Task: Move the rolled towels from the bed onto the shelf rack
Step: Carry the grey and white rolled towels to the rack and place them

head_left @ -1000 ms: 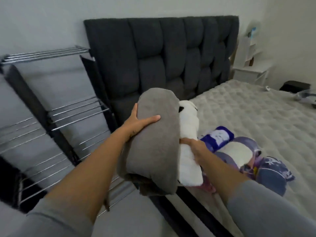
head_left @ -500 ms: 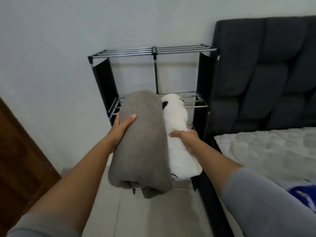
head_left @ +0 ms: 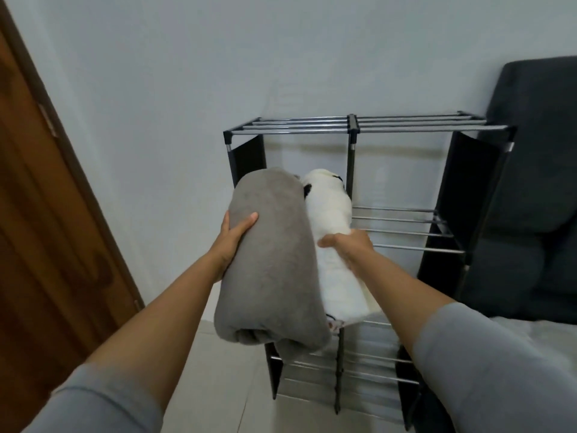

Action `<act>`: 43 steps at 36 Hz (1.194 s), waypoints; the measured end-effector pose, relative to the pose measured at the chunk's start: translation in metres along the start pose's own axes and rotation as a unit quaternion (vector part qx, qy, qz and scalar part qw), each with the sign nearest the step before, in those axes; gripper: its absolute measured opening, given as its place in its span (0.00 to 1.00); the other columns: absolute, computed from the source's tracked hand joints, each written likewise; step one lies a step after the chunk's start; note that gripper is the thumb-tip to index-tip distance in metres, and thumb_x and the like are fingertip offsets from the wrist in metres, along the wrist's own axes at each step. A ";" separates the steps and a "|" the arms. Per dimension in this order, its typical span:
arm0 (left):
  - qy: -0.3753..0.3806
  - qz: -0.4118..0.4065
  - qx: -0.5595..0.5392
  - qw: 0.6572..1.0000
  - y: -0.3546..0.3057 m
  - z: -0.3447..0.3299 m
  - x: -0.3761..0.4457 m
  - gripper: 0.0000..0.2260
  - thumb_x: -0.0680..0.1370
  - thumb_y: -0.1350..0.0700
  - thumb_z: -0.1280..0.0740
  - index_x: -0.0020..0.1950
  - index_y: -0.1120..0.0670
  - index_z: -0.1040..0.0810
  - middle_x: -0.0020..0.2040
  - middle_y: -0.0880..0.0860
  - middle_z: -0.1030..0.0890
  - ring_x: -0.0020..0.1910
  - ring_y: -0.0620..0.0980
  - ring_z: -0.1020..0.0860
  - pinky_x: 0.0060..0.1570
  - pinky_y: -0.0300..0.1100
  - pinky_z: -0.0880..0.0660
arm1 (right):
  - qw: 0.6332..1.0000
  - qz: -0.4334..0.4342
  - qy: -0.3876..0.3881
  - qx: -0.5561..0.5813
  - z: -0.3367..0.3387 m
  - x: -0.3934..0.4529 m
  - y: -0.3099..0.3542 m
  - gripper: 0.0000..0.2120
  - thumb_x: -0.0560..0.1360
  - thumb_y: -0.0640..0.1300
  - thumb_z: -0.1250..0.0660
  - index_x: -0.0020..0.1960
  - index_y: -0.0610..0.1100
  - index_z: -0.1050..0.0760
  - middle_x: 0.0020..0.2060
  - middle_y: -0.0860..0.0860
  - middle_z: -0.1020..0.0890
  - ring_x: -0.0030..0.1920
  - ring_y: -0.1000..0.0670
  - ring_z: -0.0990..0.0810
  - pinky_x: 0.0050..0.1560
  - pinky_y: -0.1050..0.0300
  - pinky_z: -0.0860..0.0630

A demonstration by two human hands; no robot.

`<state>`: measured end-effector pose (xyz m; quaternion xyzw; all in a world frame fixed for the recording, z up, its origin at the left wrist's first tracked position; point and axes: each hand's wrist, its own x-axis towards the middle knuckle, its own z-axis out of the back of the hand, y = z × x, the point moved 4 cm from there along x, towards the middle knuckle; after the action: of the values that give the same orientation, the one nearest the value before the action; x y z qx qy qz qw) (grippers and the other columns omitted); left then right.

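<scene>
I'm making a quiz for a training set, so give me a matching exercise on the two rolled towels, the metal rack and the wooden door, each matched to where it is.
Things:
1. grey rolled towel
2. white rolled towel
3. black metal shelf rack
4. brown wooden door

Places:
A. far left edge of the view
B. held by the right hand
C. against the wall, beside the dark headboard
D. held by the left hand

Pairs: 1-D, 2-B, 3-C, 4-A
</scene>
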<state>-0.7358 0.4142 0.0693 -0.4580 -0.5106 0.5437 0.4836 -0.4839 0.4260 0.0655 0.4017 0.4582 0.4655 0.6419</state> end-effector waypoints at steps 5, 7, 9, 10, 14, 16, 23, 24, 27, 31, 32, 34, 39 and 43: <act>-0.011 -0.007 0.013 1.000 -0.017 -0.003 0.041 0.47 0.62 0.31 0.29 0.77 0.41 0.45 0.71 0.52 0.31 0.64 0.55 0.26 0.65 0.59 0.29 | 0.999 0.008 -0.014 -0.035 -0.008 0.042 0.024 0.40 0.56 0.50 0.23 0.65 0.39 0.27 0.56 0.42 0.19 0.53 0.40 0.19 0.50 0.49 0.19; -0.013 -0.005 0.017 1.000 -0.021 -0.003 0.057 0.48 0.61 0.31 0.29 0.77 0.40 0.45 0.71 0.52 0.31 0.64 0.56 0.26 0.65 0.59 0.29 | 0.998 0.007 -0.018 -0.055 -0.010 0.055 0.032 0.40 0.57 0.51 0.23 0.66 0.39 0.28 0.58 0.42 0.20 0.56 0.39 0.19 0.56 0.45 0.20; -0.012 0.004 0.015 1.000 -0.023 -0.003 0.072 0.51 0.59 0.29 0.28 0.77 0.39 0.45 0.72 0.52 0.31 0.65 0.56 0.26 0.65 0.59 0.29 | 0.997 0.009 -0.029 -0.073 -0.010 0.067 0.041 0.38 0.59 0.51 0.23 0.66 0.40 0.28 0.60 0.42 0.20 0.57 0.39 0.20 0.58 0.45 0.21; -0.013 0.009 0.015 1.000 -0.023 -0.002 0.081 0.52 0.58 0.28 0.27 0.77 0.39 0.45 0.72 0.52 0.32 0.65 0.56 0.26 0.65 0.59 0.29 | 0.996 0.009 -0.035 -0.082 -0.011 0.072 0.044 0.37 0.60 0.51 0.23 0.66 0.40 0.27 0.60 0.42 0.20 0.57 0.39 0.20 0.58 0.46 0.21; 0.003 0.005 0.018 1.000 -0.029 -0.005 0.105 0.53 0.58 0.29 0.28 0.78 0.41 0.47 0.73 0.52 0.32 0.66 0.55 0.27 0.67 0.58 0.30 | 0.995 0.001 -0.051 -0.088 -0.017 0.086 0.054 0.34 0.61 0.50 0.24 0.64 0.40 0.26 0.59 0.42 0.20 0.57 0.39 0.19 0.58 0.46 0.21; 0.006 0.003 0.027 1.000 -0.032 -0.009 0.112 0.50 0.63 0.31 0.29 0.79 0.41 0.50 0.73 0.51 0.34 0.67 0.56 0.29 0.68 0.56 0.31 | 0.994 -0.004 -0.058 -0.093 -0.019 0.090 0.056 0.33 0.62 0.50 0.25 0.65 0.40 0.26 0.60 0.42 0.20 0.57 0.39 0.19 0.58 0.46 0.21; 0.024 0.002 0.055 0.998 -0.034 -0.004 0.156 0.56 0.57 0.29 0.31 0.80 0.43 0.51 0.76 0.52 0.36 0.69 0.56 0.30 0.69 0.56 0.33 | 0.987 -0.020 -0.107 -0.121 -0.036 0.111 0.072 0.30 0.68 0.49 0.28 0.67 0.41 0.28 0.62 0.42 0.22 0.61 0.39 0.21 0.58 0.51 0.24; 0.022 0.001 0.057 0.998 -0.035 -0.002 0.163 0.56 0.57 0.28 0.31 0.79 0.43 0.50 0.75 0.52 0.35 0.69 0.56 0.30 0.69 0.56 0.33 | 0.985 -0.023 -0.113 -0.125 -0.039 0.115 0.076 0.29 0.69 0.48 0.28 0.67 0.40 0.28 0.63 0.41 0.22 0.61 0.39 0.22 0.58 0.51 0.25; 0.017 0.003 0.063 0.998 -0.037 0.001 0.185 0.55 0.57 0.28 0.31 0.79 0.42 0.49 0.75 0.53 0.34 0.69 0.58 0.30 0.69 0.58 0.34 | 0.982 -0.024 -0.138 -0.129 -0.047 0.127 0.088 0.27 0.70 0.48 0.29 0.66 0.40 0.27 0.62 0.41 0.21 0.61 0.39 0.21 0.57 0.52 0.24; 0.001 0.001 0.065 0.998 -0.034 0.000 0.208 0.47 0.68 0.33 0.31 0.80 0.44 0.52 0.76 0.54 0.36 0.71 0.59 0.33 0.71 0.56 0.36 | 0.975 -0.024 -0.168 -0.143 -0.051 0.140 0.098 0.26 0.71 0.49 0.31 0.66 0.40 0.27 0.62 0.41 0.21 0.61 0.40 0.21 0.56 0.52 0.25; -0.006 -0.001 0.069 0.998 -0.033 -0.002 0.213 0.46 0.70 0.35 0.31 0.80 0.44 0.51 0.76 0.54 0.36 0.72 0.59 0.33 0.71 0.55 0.36 | 0.974 -0.023 -0.173 -0.146 -0.051 0.142 0.100 0.26 0.72 0.49 0.31 0.66 0.39 0.27 0.63 0.41 0.22 0.61 0.39 0.22 0.56 0.52 0.25; -0.005 -0.002 0.064 0.998 -0.030 -0.004 0.225 0.43 0.72 0.37 0.31 0.80 0.45 0.51 0.77 0.53 0.37 0.72 0.58 0.33 0.71 0.54 0.36 | 0.971 -0.026 -0.187 -0.150 -0.053 0.150 0.102 0.26 0.72 0.50 0.31 0.66 0.39 0.27 0.63 0.40 0.22 0.62 0.39 0.22 0.58 0.52 0.25; 0.020 0.016 0.048 0.999 -0.021 -0.013 0.250 0.43 0.72 0.38 0.31 0.80 0.46 0.50 0.77 0.53 0.37 0.73 0.58 0.34 0.69 0.51 0.36 | 0.967 -0.045 -0.196 -0.159 -0.057 0.166 0.104 0.25 0.73 0.50 0.32 0.66 0.39 0.27 0.63 0.41 0.22 0.62 0.40 0.22 0.60 0.51 0.25; 0.035 0.023 0.058 0.997 -0.016 -0.021 0.269 0.44 0.70 0.36 0.30 0.80 0.46 0.47 0.76 0.54 0.35 0.71 0.58 0.32 0.70 0.52 0.34 | 0.962 -0.064 -0.197 -0.176 -0.059 0.180 0.100 0.24 0.73 0.48 0.32 0.67 0.39 0.27 0.63 0.41 0.22 0.63 0.40 0.22 0.61 0.51 0.25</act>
<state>-0.7445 0.6843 0.0825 -0.4594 -0.4508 0.5667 0.5143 -0.5375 0.6295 0.1057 0.3361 0.2581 0.4081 0.8086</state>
